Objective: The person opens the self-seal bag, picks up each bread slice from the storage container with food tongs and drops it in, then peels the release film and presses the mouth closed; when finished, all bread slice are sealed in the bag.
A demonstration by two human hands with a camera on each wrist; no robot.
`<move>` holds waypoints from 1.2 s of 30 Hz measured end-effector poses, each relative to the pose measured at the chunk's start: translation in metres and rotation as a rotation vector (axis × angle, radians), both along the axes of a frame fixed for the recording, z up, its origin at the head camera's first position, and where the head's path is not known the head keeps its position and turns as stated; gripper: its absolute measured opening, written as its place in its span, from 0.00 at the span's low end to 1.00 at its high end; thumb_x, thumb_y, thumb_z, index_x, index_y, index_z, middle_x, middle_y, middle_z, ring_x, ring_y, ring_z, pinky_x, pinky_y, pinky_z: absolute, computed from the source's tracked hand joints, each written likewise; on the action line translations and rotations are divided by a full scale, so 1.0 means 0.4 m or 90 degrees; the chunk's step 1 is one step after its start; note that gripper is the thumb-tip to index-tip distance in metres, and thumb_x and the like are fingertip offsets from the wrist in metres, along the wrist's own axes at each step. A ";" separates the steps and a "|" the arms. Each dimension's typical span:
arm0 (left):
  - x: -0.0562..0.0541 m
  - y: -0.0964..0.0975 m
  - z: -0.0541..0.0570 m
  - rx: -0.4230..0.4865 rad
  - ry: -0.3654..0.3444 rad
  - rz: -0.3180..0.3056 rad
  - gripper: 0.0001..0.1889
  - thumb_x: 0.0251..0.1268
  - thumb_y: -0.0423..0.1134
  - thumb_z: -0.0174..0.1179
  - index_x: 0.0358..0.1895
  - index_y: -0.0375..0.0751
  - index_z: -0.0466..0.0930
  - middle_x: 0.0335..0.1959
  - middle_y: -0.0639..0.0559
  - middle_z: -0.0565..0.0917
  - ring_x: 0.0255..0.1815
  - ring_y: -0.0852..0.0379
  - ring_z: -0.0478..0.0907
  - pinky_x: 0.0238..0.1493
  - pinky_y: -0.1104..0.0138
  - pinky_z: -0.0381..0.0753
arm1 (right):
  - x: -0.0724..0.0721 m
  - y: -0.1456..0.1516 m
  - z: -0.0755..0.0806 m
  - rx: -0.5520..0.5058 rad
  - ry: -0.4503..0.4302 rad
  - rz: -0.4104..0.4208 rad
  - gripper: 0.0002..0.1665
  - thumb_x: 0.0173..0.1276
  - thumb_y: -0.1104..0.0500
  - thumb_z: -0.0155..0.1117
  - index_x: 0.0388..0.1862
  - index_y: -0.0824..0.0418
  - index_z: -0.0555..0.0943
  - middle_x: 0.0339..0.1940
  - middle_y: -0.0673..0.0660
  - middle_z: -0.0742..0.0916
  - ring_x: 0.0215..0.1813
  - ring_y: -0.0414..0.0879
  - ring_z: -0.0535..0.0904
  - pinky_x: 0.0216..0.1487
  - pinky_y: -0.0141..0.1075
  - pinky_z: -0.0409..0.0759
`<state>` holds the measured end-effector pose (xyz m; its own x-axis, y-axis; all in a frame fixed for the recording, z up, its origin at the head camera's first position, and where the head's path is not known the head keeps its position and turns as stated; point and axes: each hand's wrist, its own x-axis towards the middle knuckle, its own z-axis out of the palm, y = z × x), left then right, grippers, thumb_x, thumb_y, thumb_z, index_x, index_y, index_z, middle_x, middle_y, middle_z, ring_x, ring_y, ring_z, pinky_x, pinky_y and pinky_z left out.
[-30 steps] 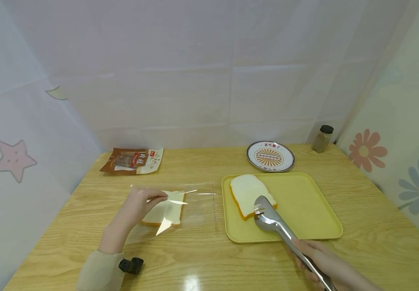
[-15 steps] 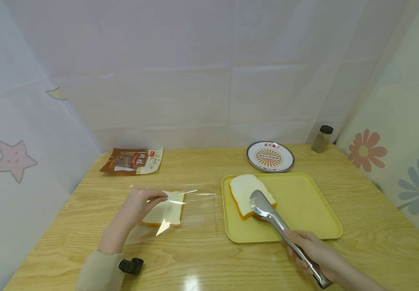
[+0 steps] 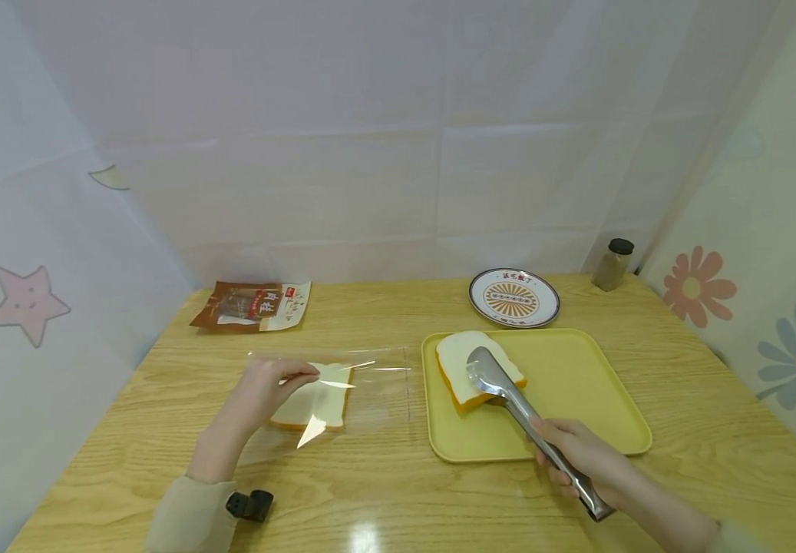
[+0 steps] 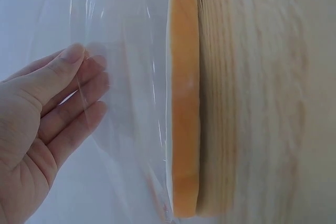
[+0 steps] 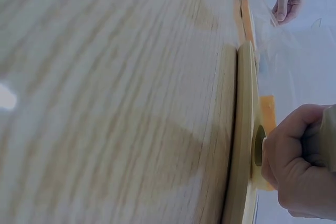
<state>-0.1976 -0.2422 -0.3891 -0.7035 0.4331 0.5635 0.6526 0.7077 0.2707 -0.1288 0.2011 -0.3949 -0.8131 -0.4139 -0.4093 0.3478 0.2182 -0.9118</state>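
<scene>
My left hand (image 3: 266,392) pinches the upper edge of a clear plastic bag (image 3: 380,395) between thumb and forefinger. In the left wrist view the film (image 4: 131,77) stands lifted over a bread slice with an orange crust (image 4: 185,103). That slice (image 3: 318,403) overlaps the bag in the head view. My right hand (image 3: 580,453) grips metal tongs (image 3: 525,418). One tong end lies over a second bread slice (image 3: 456,357), and the other is tucked under its front edge, partly hidden. This slice sits at the left of a yellow tray (image 3: 577,384).
A patterned round plate (image 3: 513,298) stands behind the tray. A small jar with a black lid (image 3: 612,265) is at the back right. At the back left lies a brown-and-cream food packet (image 3: 252,307). White curtains border the wooden table (image 3: 370,499).
My right hand has pushed the tongs forward and to the left, so their ends reach farther over and under the slice on the tray. The left hand holds still.
</scene>
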 end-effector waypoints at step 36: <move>0.004 0.000 -0.001 0.003 -0.024 0.010 0.05 0.52 0.30 0.67 0.33 0.41 0.88 0.32 0.50 0.88 0.33 0.56 0.86 0.35 0.67 0.86 | -0.047 -0.001 -0.013 0.010 0.012 0.017 0.26 0.76 0.44 0.44 0.42 0.68 0.69 0.23 0.49 0.74 0.13 0.32 0.64 0.12 0.23 0.66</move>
<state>-0.1958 -0.2423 -0.3897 -0.7308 0.4195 0.5384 0.6308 0.7165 0.2979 -0.1477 0.2008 -0.4000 -0.8095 -0.4285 -0.4013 0.3251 0.2420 -0.9142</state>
